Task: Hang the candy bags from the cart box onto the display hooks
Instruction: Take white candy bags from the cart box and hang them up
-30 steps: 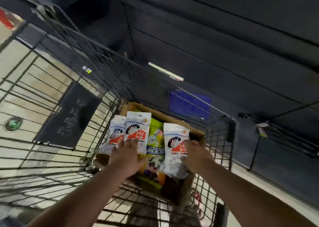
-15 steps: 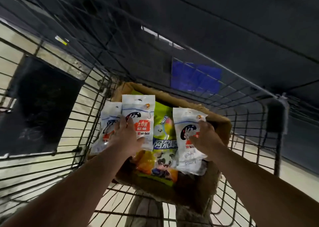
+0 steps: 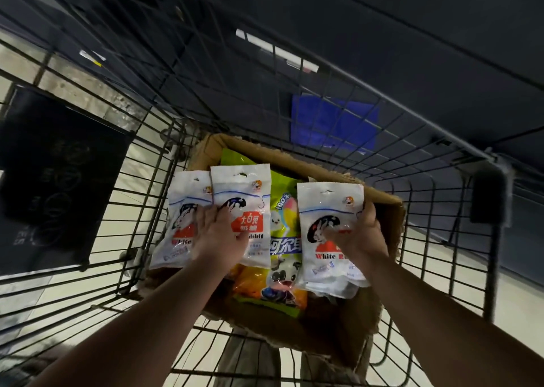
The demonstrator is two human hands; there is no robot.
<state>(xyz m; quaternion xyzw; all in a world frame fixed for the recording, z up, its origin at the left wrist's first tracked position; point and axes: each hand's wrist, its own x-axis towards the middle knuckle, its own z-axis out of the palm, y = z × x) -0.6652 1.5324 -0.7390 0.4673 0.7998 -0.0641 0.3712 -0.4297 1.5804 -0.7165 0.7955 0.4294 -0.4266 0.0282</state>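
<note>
We are looking down into a wire cart (image 3: 144, 210), and both our hands are reaching over the cardboard box (image 3: 294, 158) sitting inside it. Our left hand (image 3: 217, 236) is gripping a pair of white candy bags (image 3: 244, 189), fanned side by side, with its fingers spreading across their fronts. Our right hand (image 3: 359, 233) is gripping a third white bag (image 3: 326, 210) along its right side. A green candy bag (image 3: 284, 218) is lying in the box between them.

— Box (image 3: 212, 151)?
— In cart (image 3: 487, 198), at far end.
— Bags?
— Outer left bag (image 3: 182, 210) tucked behind inner left bag (image 3: 241, 186), both under left hand (image 3: 219, 239). Right bag (image 3: 329, 210) apart, in right hand (image 3: 359, 236). Middle bag (image 3: 284, 215) between, lying lower in box.
</note>
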